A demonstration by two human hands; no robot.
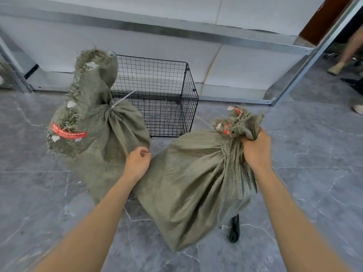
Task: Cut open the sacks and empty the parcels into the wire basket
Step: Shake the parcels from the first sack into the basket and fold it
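Grey floor, right hand gripping sack neck

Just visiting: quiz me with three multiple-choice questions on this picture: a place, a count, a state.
1. Where is the wire basket? A) on the floor behind the sacks B) on a shelf C) hanging up
2. How many green sacks? A) one B) two C) four
3. The left sack is: A) cut open B) tied shut C) in the basket
Answers: 1A, it stands on the floor beyond them. 2B, the left sack and the right sack, gripped by the right hand. 3B, a white tie cinches its neck.
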